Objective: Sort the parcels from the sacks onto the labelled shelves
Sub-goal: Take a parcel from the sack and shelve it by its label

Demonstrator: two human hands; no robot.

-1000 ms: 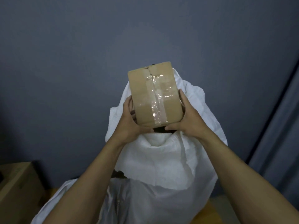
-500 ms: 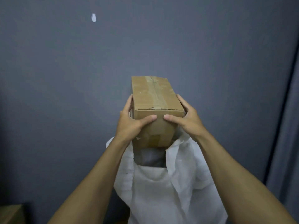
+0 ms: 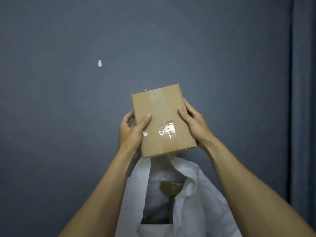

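A brown cardboard parcel (image 3: 162,120) with clear tape on its face is held up in front of me, above the open white sack (image 3: 196,202). My left hand (image 3: 131,132) grips its left edge, thumb across the face. My right hand (image 3: 195,124) grips its right edge the same way. Inside the sack's mouth another brown parcel (image 3: 171,190) shows partly, the rest hidden by the fabric. No shelves are in view.
A dark blue-grey wall (image 3: 68,134) fills the background, with a small white hook (image 3: 99,63) on it at upper left. A grey curtain (image 3: 304,117) hangs along the right edge.
The parcel has been lifted clear of the sack and turned, so a broad taped face now points at me. My view has tilted upward; the sack sits lower in frame.
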